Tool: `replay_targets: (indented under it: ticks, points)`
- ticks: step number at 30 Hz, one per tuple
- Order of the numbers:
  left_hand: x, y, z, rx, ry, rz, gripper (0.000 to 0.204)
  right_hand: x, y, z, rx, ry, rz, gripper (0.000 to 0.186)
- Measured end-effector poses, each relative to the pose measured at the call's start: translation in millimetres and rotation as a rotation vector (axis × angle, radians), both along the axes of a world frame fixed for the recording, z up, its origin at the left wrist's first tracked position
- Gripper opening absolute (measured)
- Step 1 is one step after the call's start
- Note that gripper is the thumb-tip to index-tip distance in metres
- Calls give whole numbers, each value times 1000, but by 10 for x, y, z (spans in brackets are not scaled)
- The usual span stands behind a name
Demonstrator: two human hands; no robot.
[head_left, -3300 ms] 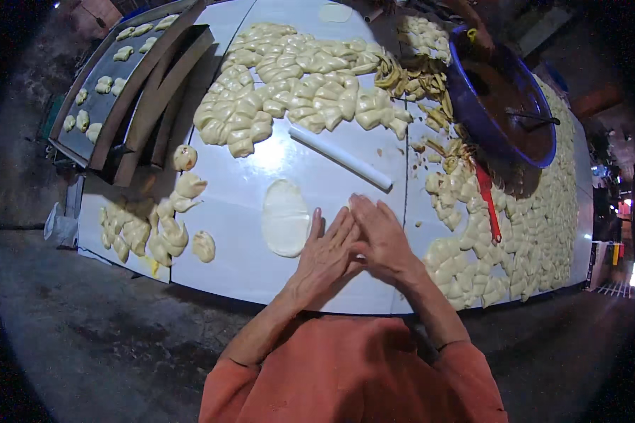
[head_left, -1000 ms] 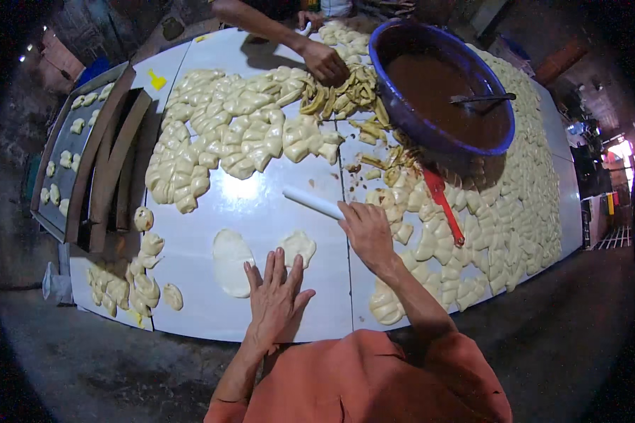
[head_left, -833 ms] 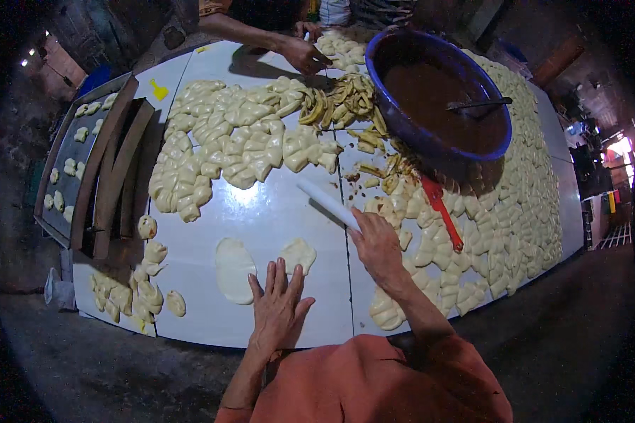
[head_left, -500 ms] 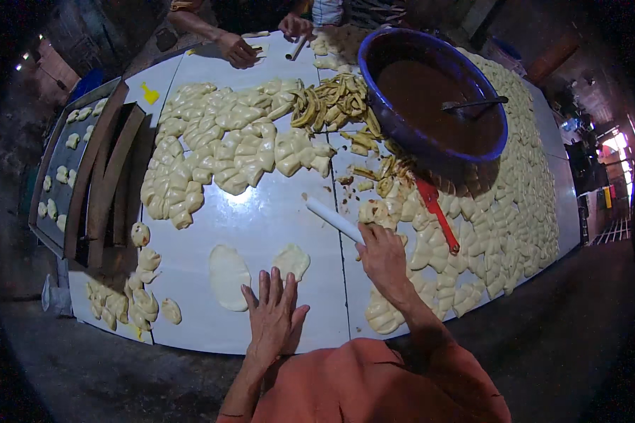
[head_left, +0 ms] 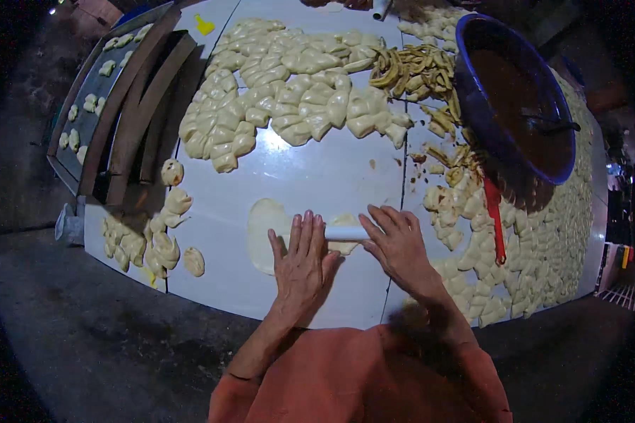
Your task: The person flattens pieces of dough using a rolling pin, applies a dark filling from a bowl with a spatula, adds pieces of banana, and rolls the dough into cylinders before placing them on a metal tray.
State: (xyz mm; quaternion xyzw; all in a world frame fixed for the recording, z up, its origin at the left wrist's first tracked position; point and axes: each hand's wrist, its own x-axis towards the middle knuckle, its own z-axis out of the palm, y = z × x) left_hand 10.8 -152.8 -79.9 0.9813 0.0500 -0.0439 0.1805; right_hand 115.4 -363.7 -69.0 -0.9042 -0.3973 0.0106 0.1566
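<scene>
A white rolling pin (head_left: 346, 233) lies crosswise over a small flat piece of dough (head_left: 344, 248) on the white tabletop. My left hand (head_left: 301, 257) rests flat across the pin's left end, fingers stretched out. On its right end lies my right hand (head_left: 396, 243), fingers spread and extended, not wrapped round it. Just left of my left hand is a larger, thin oval of dough (head_left: 262, 243), its right edge partly covered by my fingers. My hands hide both ends of the pin.
Shaped dough pieces (head_left: 310, 106) cover the far middle, beside sliced banana-like strips (head_left: 420, 74). A blue basin (head_left: 466, 92) of brown liquid stands right, near a red tool (head_left: 494, 218). More dough (head_left: 529, 275) spreads right. Left are a tray (head_left: 67, 158) and wooden bars (head_left: 137, 113).
My right hand has brought the rolling pin left and down onto the smaller dough piece. My left hand has come onto its other end. The view has shifted, and the co-worker's hands are mostly out of frame.
</scene>
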Motion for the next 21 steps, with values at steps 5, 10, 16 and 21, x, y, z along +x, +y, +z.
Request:
replay_targets:
  ticks: [5,10,16,21]
  points:
    - [411,129,-127,48,-104,107,68,307,332,-256,-130,-142,-202,57]
    - [1133,398,-278,138,-188,131,60,1003,736,-286,-98,-261,-336,56]
    - [1509,614,-242,118,-269,37,64,1176,504,-61,125,116,179,55]
    - [1061,598,-86,-121,-158,-153,65,737,189,110,59,134,134,46]
